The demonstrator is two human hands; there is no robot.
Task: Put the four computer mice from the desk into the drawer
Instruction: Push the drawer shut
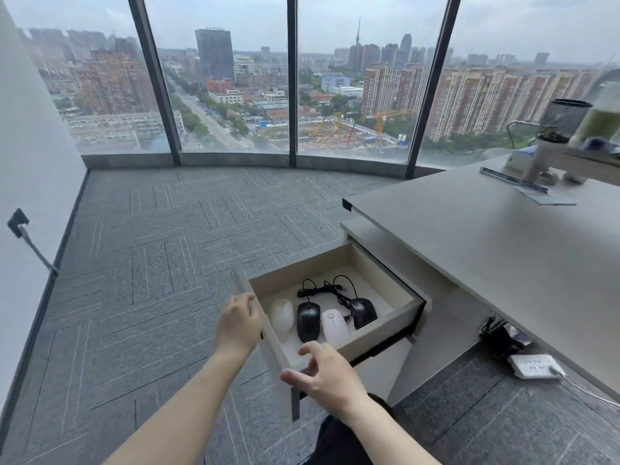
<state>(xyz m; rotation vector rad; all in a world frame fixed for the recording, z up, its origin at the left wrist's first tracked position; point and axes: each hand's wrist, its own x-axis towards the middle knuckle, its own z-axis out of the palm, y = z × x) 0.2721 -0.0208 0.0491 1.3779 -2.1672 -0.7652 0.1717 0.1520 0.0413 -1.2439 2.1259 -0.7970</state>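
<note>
The drawer (385, 333) under the desk (486, 250) stands pulled out. Inside lie a white mouse (281, 314), a black wired mouse (308, 322), a pinkish-white mouse (334, 327) and a second black wired mouse (364, 312), side by side, with black cables bunched behind them. My left hand (239, 325) rests against the drawer's front panel at its left end. My right hand (322, 374) grips the front panel's near corner, thumb outside and fingers over the rim.
A mesh pen holder (562, 120), a ruler (513, 179) and other items sit at the desk's far right. A white power strip (535, 365) with a cable lies on the carpet under the desk. Floor-to-ceiling windows stand ahead, a wall on the left.
</note>
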